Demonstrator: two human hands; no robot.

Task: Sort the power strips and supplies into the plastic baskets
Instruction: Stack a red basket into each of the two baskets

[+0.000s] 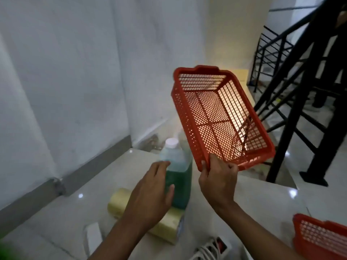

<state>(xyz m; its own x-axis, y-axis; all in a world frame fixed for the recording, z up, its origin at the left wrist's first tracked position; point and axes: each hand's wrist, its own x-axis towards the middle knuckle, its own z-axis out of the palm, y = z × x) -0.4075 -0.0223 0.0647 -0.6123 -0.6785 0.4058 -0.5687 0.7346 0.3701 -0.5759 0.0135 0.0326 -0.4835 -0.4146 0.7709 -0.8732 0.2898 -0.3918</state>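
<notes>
Held aloft, tilted and empty: red basket [221, 117], pinched at one corner by right hand [217, 181], liable to slip; left hand [152, 196], spread, nearing green-liquid bottle [177, 173] on floor, risking a topple.

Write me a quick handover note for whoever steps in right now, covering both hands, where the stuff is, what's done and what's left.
Right hand: gripping the near rim of an empty red plastic mesh basket, held tilted in the air.
Left hand: open, holding nothing, reaching at the clear bottle of green liquid with a white cap.
On the floor: a pale yellow roll beside and under the bottle, a white power strip at the bottom edge, and a second red mesh basket at lower right.
Done: nothing is visibly sorted; the held basket is empty.
Left: set the basket down, then load the bottle, roll and power strip.
</notes>
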